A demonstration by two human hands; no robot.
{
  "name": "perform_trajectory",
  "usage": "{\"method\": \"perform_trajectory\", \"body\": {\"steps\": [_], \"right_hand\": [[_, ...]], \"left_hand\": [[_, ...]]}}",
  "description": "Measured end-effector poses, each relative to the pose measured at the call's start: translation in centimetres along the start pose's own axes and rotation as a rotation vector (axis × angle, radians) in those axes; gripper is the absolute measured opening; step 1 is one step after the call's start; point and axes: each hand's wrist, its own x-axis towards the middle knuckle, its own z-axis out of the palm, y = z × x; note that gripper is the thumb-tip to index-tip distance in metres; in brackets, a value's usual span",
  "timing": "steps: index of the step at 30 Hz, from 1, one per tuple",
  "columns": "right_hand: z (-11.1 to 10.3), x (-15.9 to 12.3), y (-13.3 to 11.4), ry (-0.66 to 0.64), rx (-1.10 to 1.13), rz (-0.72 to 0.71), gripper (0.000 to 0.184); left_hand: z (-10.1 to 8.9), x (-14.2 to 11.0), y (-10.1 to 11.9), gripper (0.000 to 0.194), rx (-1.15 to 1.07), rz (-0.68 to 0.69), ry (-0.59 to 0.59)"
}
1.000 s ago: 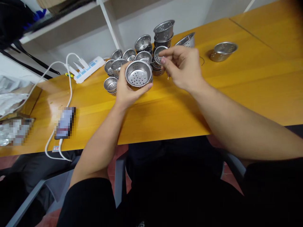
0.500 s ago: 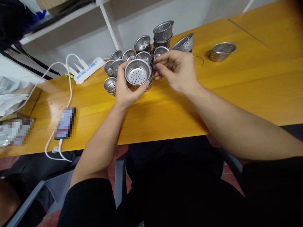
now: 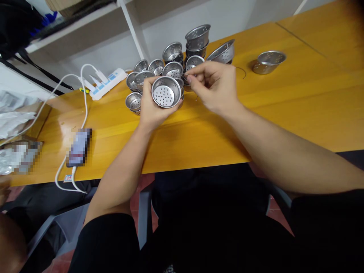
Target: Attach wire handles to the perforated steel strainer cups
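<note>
My left hand (image 3: 152, 108) grips a small perforated metal cup (image 3: 165, 95) around its side, thumb at the right and fingers at the left. The cup is tilted, with its open mouth and the holes in its bottom facing me. Just right of it, my right hand (image 3: 217, 85) is closed in a pinch. A thin wire (image 3: 185, 74) seems to be between the fingertips, pointing toward the cup; most of it is hidden. A curved wire end (image 3: 242, 72) shows beyond the hand. Behind both hands stand several more perforated cups (image 3: 173, 69), some stacked.
A larger tilted perforated bowl (image 3: 224, 53) stands behind my right hand, and a single cup (image 3: 269, 62) sits farther right. At left are a white power strip (image 3: 109, 84), cables and a phone (image 3: 79, 148) on the wooden table (image 3: 199, 148). Another person sits at far left.
The held cup has tipped and dropped slightly, showing more of its bottom. My right fingers have closed into a tighter pinch beside it. The view has shifted a little.
</note>
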Motion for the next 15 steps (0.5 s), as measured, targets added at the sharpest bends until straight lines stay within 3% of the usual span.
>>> {"method": "perform_trajectory", "body": {"steps": [6, 15], "right_hand": [[0.3, 0.1, 0.3, 0.04, 0.098, -0.073, 0.064], [1.0, 0.1, 0.6, 0.016, 0.187, -0.185, 0.049]], "left_hand": [[-0.1, 0.4, 0.5, 0.113, -0.003, 0.021, 0.012], [-0.4, 0.0, 0.2, 0.097, 0.03, 0.076, -0.023]]}}
